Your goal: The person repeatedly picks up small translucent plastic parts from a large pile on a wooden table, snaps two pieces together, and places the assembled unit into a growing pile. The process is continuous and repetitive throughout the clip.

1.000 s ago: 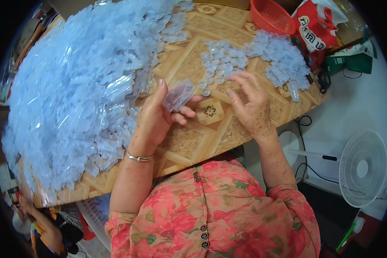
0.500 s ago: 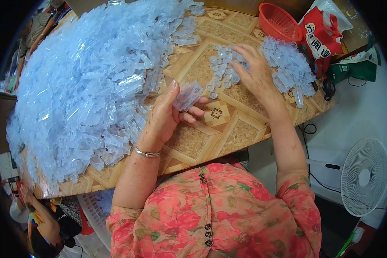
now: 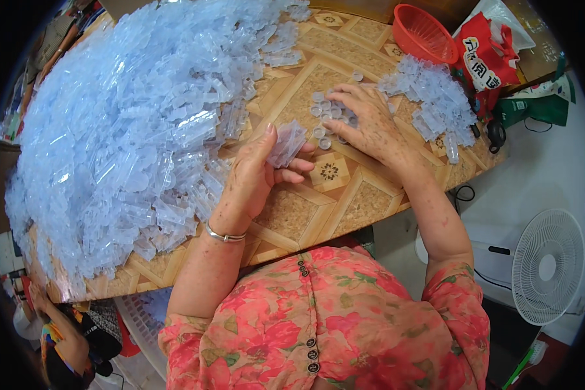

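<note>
My left hand (image 3: 254, 168) is closed round a small bunch of clear plastic pieces (image 3: 287, 144), flat and oblong, pinned between the thumb and the palm side of the fingers. Its fingertips show beneath the bunch. Over a cluster of small round clear caps (image 3: 325, 112) rests my right hand (image 3: 374, 123), palm down, thumb and fingers apart and bent. It covers part of the cluster, and no cap shows gripped in it. One cap (image 3: 357, 76) lies apart, beyond the fingers.
A huge heap of clear plastic pieces (image 3: 123, 130) fills the table's left side. Right of my right hand lies a smaller pile (image 3: 439, 97), with a red basket (image 3: 424, 36) and red bag (image 3: 484, 55) behind. A white fan (image 3: 547, 266) stands at right.
My right hand has come leftward and nearer to me over the caps. The caps have shifted, leaving one alone at the back. My left hand keeps its bunch almost in place.
</note>
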Tool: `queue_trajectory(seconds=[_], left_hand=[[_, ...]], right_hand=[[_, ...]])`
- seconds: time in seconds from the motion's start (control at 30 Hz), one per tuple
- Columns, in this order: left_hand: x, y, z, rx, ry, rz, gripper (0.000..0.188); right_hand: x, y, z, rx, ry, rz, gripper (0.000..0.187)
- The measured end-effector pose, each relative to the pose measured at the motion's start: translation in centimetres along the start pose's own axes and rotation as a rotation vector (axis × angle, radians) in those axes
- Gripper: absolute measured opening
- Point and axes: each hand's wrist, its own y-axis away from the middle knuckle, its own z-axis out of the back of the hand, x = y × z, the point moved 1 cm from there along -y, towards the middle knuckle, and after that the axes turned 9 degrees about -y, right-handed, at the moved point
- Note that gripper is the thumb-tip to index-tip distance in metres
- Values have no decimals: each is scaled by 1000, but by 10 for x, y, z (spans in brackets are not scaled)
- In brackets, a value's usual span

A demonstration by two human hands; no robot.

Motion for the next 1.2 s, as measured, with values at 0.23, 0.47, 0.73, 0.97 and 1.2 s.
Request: queue_trajectory(seconds=[0.23, 0.47, 0.73, 0.97, 1.2], left_hand=[[-5, -2, 2, -109, -10, -67, 62], [-2, -3, 5, 13, 171, -11, 65], [-5, 0, 4, 69, 244, 21, 68], [-7, -3, 5, 53, 266, 33, 71], [-2, -4, 8, 113, 399, 40, 68]], right_hand=[[39, 5, -15, -13, 93, 222, 58], [29, 12, -4, 44, 179, 135, 45], [17, -11, 27, -156, 53, 118, 25], [-66, -62, 19, -119, -22, 11, 27], [-27, -37, 23, 60, -140, -148, 27]])
